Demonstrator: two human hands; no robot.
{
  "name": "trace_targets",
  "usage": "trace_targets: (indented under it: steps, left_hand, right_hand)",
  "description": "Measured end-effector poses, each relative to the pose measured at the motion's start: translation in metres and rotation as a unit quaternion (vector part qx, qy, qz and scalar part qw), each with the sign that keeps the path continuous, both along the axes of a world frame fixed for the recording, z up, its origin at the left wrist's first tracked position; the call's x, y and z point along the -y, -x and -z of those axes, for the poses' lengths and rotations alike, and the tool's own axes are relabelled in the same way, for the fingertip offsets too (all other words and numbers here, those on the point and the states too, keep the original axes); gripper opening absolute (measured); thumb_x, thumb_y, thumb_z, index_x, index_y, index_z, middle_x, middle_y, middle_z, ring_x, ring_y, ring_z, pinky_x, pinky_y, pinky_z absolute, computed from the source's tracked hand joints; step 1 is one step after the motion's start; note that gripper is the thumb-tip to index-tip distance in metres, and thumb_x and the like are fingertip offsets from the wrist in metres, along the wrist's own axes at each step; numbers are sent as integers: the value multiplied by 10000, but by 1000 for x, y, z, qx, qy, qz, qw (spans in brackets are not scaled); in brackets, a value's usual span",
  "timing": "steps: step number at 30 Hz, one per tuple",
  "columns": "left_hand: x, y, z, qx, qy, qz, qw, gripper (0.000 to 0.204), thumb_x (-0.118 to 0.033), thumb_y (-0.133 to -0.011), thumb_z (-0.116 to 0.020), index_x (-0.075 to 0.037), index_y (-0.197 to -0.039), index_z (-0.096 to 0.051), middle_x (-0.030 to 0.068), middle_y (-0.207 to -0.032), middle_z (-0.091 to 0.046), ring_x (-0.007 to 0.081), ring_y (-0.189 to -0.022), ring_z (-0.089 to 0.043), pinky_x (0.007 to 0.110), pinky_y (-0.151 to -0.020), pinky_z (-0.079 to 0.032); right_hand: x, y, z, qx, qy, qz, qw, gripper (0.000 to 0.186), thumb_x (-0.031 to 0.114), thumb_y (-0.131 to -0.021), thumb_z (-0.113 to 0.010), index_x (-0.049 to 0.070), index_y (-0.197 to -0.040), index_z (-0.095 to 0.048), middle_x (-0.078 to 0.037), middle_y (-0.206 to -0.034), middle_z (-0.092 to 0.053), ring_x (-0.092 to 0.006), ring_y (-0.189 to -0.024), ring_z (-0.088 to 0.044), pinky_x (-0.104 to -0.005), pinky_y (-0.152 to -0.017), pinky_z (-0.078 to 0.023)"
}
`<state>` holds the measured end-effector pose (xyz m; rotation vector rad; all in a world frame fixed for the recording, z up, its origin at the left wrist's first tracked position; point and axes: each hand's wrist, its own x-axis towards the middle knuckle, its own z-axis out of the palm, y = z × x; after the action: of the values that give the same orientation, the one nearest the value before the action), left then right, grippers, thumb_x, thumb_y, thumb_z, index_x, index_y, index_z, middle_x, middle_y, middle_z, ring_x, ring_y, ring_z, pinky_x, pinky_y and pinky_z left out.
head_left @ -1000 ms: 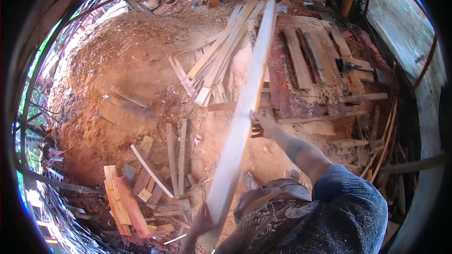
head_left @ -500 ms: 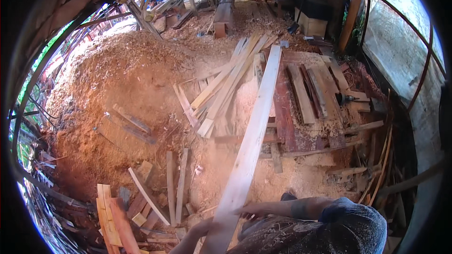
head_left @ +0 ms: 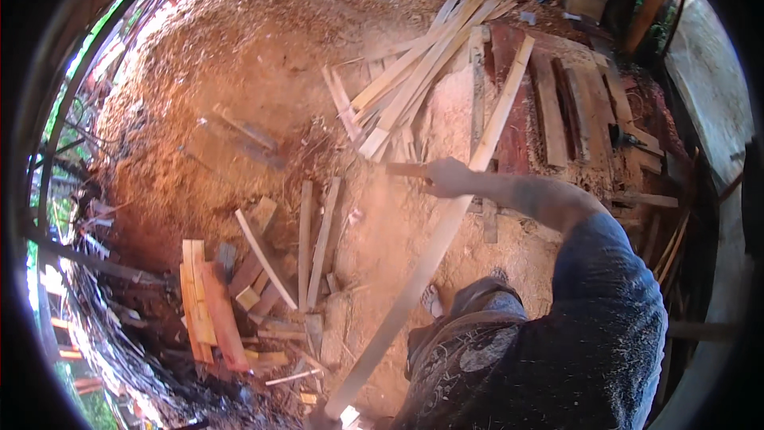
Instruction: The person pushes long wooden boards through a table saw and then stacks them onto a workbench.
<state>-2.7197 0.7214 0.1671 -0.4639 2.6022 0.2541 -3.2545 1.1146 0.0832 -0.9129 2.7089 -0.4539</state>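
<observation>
A long pale wooden plank (head_left: 414, 287) slants across the view, from the lower middle up to the far right. It looks narrower now, tilted toward its edge. My right hand (head_left: 450, 177) is closed at its left edge about midway along, with the forearm crossing over it from the right. At the bottom edge, my left hand (head_left: 320, 417) grips the near end, dark and partly cut off by the frame. Beyond, the plank's far end overlaps a stack of reddish-brown boards (head_left: 513, 139).
A sawdust mound (head_left: 215, 56) rises at the left. Loose pale strips (head_left: 430, 64) lie fanned out ahead, and offcuts (head_left: 223, 310) are heaped at the lower left. A dark power tool (head_left: 627, 138) rests on the boards at the right.
My right hand has moved forward along the plank, and my left hand has shifted to its near end. The plank has tilted toward its edge. The view has swung downward.
</observation>
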Motion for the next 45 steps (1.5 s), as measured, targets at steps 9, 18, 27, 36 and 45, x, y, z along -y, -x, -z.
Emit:
trace_targets:
  steps: [9,18,27,36,45]
  left_hand:
    - [36,-144,4,-37,81,-224,970,464,-211,-719,-713,-77,-1151,-608,222,-918,-696,441,-894,-664,516,-796,-531]
    - [117,-156,75,-132,76,-158,976,406,-174,-730,-696,-71,-1119,-638,219,-893,-704,440,-866,-673,519,-775,-537]
    - [197,18,91,-213,40,100,971,374,-68,-720,-682,-99,-1092,-684,196,-960,-713,414,-913,-677,502,-812,-536]
    - [79,229,131,-217,-50,454,863,383,-96,-773,-687,-128,-1153,-663,133,-1097,-695,309,-1105,-627,503,-1002,-410]
    - [-246,307,144,-126,10,677,726,509,-90,-766,-677,-160,-1269,-635,65,-1247,-649,268,-1225,-547,546,-1128,-307]
  right_hand:
    - [37,-22,112,257,-342,-158,890,441,519,-854,-599,119,-983,-735,-123,-1003,-709,-292,-947,-671,-442,-825,-512]
    - [4,-57,-1,179,-326,-41,927,596,596,-875,-527,127,-1191,-715,-133,-1239,-679,-337,-1136,-638,-457,-979,-487]
    - [-203,-171,-75,258,-321,230,882,638,614,-901,-483,72,-1136,-723,-156,-1076,-723,-306,-933,-718,-435,-832,-563]
    - [-380,-576,52,449,-257,422,744,657,625,-908,-468,53,-1112,-720,-165,-1028,-730,-309,-924,-717,-429,-790,-567]
    - [-259,-1002,125,601,-31,580,550,621,599,-919,-457,69,-1115,-715,-174,-1050,-721,-319,-956,-705,-434,-817,-552]
